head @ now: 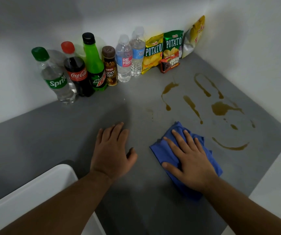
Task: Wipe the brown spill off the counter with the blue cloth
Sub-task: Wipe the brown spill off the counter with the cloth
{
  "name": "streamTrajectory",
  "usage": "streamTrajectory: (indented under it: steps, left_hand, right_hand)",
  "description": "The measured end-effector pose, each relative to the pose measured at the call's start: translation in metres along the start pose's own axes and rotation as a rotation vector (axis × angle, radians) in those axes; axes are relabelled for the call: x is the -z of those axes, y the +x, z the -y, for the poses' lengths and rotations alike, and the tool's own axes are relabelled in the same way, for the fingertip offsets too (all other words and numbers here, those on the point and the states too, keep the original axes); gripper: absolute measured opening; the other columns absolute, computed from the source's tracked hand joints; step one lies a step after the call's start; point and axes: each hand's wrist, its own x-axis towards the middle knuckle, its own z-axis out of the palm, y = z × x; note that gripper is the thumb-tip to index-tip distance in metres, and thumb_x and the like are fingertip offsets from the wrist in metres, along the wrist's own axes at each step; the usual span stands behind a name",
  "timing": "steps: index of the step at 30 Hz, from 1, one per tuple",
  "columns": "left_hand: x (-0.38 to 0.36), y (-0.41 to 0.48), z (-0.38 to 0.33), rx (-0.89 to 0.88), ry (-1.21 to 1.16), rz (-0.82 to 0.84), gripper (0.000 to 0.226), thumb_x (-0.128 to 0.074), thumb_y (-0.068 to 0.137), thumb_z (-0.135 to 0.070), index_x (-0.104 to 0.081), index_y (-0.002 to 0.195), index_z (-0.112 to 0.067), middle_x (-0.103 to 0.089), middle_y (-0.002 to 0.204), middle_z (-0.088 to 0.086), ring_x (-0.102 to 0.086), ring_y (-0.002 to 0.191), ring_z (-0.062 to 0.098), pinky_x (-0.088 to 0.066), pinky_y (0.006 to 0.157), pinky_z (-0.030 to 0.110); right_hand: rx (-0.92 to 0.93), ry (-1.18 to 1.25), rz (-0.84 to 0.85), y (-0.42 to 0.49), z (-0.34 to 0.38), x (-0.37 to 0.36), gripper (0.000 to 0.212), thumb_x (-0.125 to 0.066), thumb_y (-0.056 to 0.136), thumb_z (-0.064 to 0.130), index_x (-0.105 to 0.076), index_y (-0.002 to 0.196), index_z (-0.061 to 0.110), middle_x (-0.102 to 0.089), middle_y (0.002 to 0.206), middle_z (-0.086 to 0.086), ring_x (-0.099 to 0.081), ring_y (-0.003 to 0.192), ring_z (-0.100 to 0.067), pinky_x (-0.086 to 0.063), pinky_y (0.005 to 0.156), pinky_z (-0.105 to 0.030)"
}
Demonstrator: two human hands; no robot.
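A brown spill [219,108] lies in several streaks and puddles across the right part of the grey counter [51,136]. The blue cloth [163,150] is bunched flat on the counter just in front of the spill. My right hand [189,160] presses down on the cloth with its fingers spread, covering its middle. My left hand [113,150] rests palm down on the bare counter to the left of the cloth, holding nothing.
Along the back wall stand a Sprite bottle [56,78], a Coca-Cola bottle [77,72], a Mountain Dew bottle [94,65], a Kopiko bottle [110,67] and two water bottles [124,60]. Potato chip bags [153,53] and a Fudgee Barr pack [170,62] fill the corner. A white basin rim [34,189] sits at lower left.
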Motion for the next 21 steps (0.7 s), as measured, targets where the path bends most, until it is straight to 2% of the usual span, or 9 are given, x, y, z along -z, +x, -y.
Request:
streamTrajectory:
  steps: [4,7,9,12,15,18,21]
  left_hand:
    - [0.006,0.010,0.007,-0.017,-0.024,0.012,0.061,-0.056,0.078,-0.050,-0.062,0.127,-0.013,-0.059,0.138,0.010,-0.055,0.120,0.036,-0.048,0.102,0.052]
    - [0.010,0.025,0.019,-0.038,-0.032,0.019,0.059,-0.058,0.082,-0.048,-0.063,0.128,-0.010,-0.059,0.139,0.012,-0.055,0.123,0.036,-0.047,0.105,0.052]
    - [0.012,0.034,0.026,-0.038,-0.015,0.023,0.060,-0.057,0.085,-0.050,-0.063,0.130,-0.010,-0.057,0.143,0.013,-0.053,0.128,0.037,-0.041,0.112,0.056]
    - [0.011,0.038,0.031,0.023,0.005,0.012,0.062,-0.054,0.089,-0.053,-0.062,0.133,-0.011,-0.054,0.148,0.014,-0.050,0.136,0.036,-0.033,0.119,0.058]
    - [0.008,0.036,0.029,0.063,-0.009,-0.030,0.059,-0.056,0.089,-0.050,-0.063,0.132,-0.009,-0.056,0.147,0.015,-0.052,0.135,0.037,-0.035,0.118,0.059]
    - [0.007,0.036,0.028,0.079,-0.011,-0.024,0.061,-0.055,0.090,-0.049,-0.062,0.135,-0.010,-0.056,0.148,0.014,-0.050,0.138,0.036,-0.034,0.118,0.059]
    - [0.006,0.036,0.029,0.082,-0.013,-0.028,0.060,-0.054,0.089,-0.048,-0.061,0.135,-0.010,-0.056,0.148,0.013,-0.050,0.138,0.035,-0.034,0.119,0.059]
  right_hand:
    - [-0.174,-0.022,-0.006,0.028,0.008,0.007,0.083,-0.012,0.093,0.086,0.004,0.163,0.045,0.012,0.173,0.008,0.017,0.158,-0.027,0.001,0.127,-0.058]
    - [-0.273,-0.007,-0.004,0.058,0.035,0.007,0.084,-0.002,0.095,0.081,0.002,0.165,0.035,0.013,0.173,-0.001,0.017,0.158,-0.031,0.004,0.127,-0.056]
    - [-0.220,0.006,-0.004,0.065,0.050,0.006,0.081,-0.001,0.097,0.077,0.003,0.165,0.032,0.015,0.173,-0.001,0.021,0.157,-0.029,0.005,0.128,-0.054]
    - [-0.008,0.017,0.020,0.051,0.048,0.003,0.074,-0.004,0.101,0.073,0.006,0.164,0.036,0.019,0.172,0.007,0.027,0.156,-0.020,0.005,0.129,-0.051]
    - [0.122,0.023,0.031,0.035,0.020,0.006,0.070,-0.011,0.103,0.072,0.000,0.164,0.041,0.013,0.172,0.014,0.019,0.158,-0.017,-0.003,0.129,-0.052]
    - [0.011,0.040,0.017,0.043,0.003,0.013,0.070,-0.011,0.101,0.074,-0.001,0.163,0.043,0.011,0.172,0.015,0.018,0.158,-0.016,-0.003,0.129,-0.051]
    - [-0.146,0.028,-0.011,0.073,0.020,0.016,0.072,-0.004,0.100,0.073,0.003,0.164,0.041,0.014,0.172,0.009,0.018,0.158,-0.022,0.002,0.129,-0.050]
